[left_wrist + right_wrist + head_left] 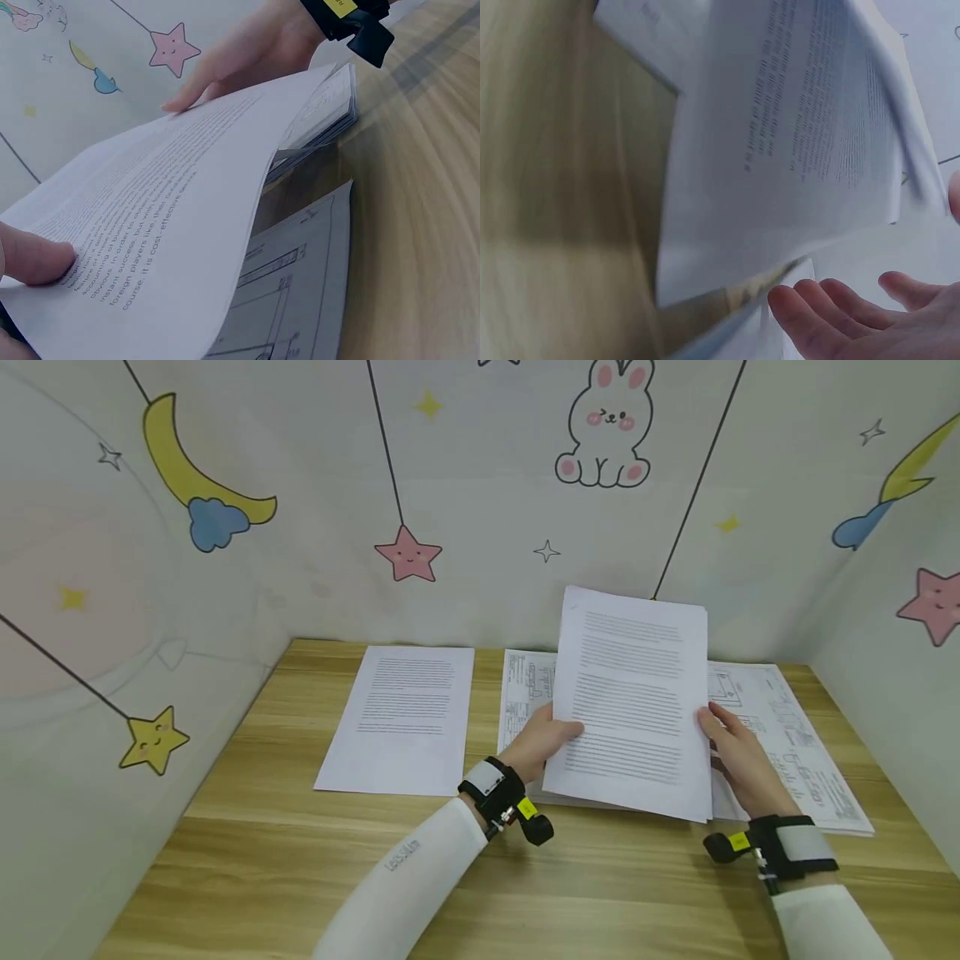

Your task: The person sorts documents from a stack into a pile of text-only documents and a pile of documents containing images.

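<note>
A sheaf of printed text pages is held up, tilted, above the table. My left hand grips its left edge, the thumb lying on the top page and the other fingers mostly hidden behind. At the opposite edge is my right hand, its straight fingers spread apart from the thumb. In the right wrist view the pages hang loosely, with a blurred leaf standing away from the others. Beneath the sheaf lie sheets with technical drawings, partly covered.
Another text page lies flat on the wooden table, to the left of my left hand. Pale walls with cartoon prints close in the table at the back and both sides.
</note>
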`<act>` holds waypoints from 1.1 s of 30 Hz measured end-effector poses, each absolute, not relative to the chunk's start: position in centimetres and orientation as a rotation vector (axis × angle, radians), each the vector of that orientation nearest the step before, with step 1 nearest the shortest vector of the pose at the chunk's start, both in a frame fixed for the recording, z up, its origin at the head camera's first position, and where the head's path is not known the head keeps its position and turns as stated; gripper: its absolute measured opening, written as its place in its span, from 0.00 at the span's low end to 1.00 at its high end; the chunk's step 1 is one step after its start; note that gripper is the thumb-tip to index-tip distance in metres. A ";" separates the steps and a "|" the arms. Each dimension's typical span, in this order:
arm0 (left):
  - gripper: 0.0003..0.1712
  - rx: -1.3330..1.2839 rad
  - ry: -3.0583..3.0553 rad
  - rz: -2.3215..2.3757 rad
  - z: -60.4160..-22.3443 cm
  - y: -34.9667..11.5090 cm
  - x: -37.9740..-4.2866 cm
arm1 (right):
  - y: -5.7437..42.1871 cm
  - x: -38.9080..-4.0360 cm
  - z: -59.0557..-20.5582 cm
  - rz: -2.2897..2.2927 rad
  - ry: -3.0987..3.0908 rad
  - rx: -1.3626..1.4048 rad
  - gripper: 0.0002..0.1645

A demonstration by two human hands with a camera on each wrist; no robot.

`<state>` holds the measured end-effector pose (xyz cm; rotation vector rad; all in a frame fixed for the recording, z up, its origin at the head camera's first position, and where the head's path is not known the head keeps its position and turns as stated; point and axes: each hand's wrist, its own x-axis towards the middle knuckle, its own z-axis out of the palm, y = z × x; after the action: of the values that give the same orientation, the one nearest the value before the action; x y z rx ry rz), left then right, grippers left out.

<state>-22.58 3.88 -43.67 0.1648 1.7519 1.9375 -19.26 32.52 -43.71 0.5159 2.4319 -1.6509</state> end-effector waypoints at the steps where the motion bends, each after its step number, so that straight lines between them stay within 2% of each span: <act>1: 0.21 0.168 1.750 1.936 -43.5 3.3 -22.6 | 32.4 -19.3 -43.6 -1.720 2.381 0.465 0.56; 5: 0.23 0.174 1.742 1.941 -43.1 1.1 -22.6 | 31.4 -19.4 -43.1 -2.006 2.093 0.207 0.48; 8: 0.23 0.184 1.732 1.943 -43.0 -0.4 -22.6 | 30.0 -19.5 -42.8 -2.132 1.878 0.114 0.43; 18: 0.24 0.082 1.863 1.881 -43.8 -4.1 -22.5 | 25.2 -20.0 -42.7 -2.191 1.708 -0.039 0.41; 26: 0.24 0.076 1.923 1.894 -44.8 -5.8 -22.4 | 21.2 -20.9 -43.5 -2.031 2.067 0.090 0.39; 33: 0.22 0.017 1.872 1.999 -45.5 -7.4 -22.2 | 18.5 -21.1 -43.6 -2.004 2.129 0.239 0.35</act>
<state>-22.20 -7.42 -45.46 0.0168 1.8721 1.9987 -21.15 18.51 -43.60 0.2390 2.1287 -2.0038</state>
